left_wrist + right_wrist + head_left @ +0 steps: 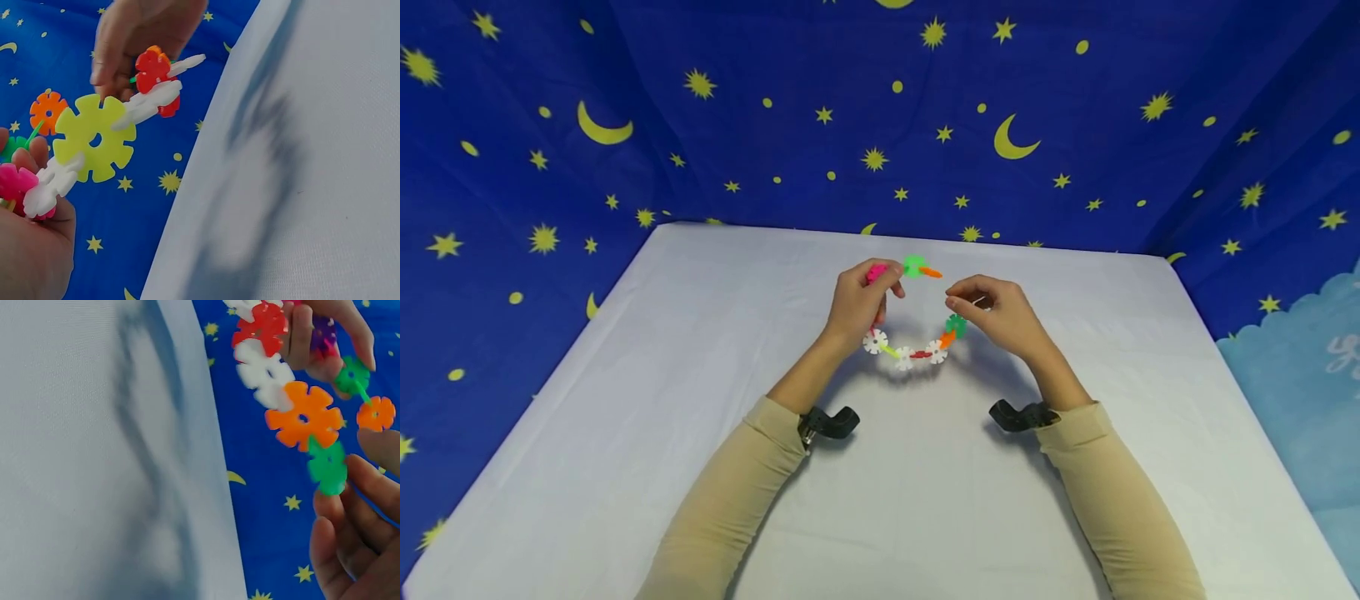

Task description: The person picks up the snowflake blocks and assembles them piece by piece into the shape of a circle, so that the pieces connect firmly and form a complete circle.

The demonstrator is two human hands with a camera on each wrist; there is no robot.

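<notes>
A curved chain of interlocking flower-shaped plastic discs is held above the white table. My left hand (853, 304) pinches a pink disc (876, 272) of the chain between thumb and fingers. Beyond its fingertips, a bright green disc (914, 266) carries an orange disc (931, 272) at one end. White discs (876, 341), a yellow disc (95, 139) and a red disc (261, 329) make up the lower curve. My right hand (1000, 312) holds the darker green disc (328, 465) at the other end, joined to an orange disc (305, 417). A small gap separates the two ends.
The white table (880, 500) spreads under both forearms, with the chain's shadow on it. A blue cloth (820, 50) with yellow stars and moons hangs behind and to the sides. Black wrist cameras (831, 423) stick out from both cuffs.
</notes>
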